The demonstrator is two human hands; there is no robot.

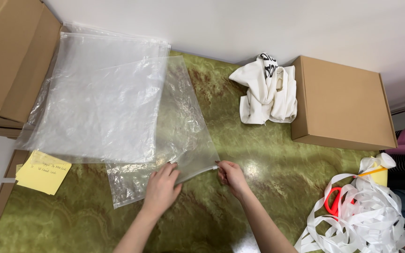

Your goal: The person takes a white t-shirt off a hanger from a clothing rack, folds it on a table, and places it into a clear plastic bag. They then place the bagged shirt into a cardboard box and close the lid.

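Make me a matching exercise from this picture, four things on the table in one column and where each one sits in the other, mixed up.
Things:
1. scissors
2. yellow note
3. white cloth
4. zip bag

Places:
A. left edge of the table
B. under both hands
C. among white ribbon, right corner
D. beside the flat cardboard box

Pairs: 1-C, 2-A, 3-D, 4-B
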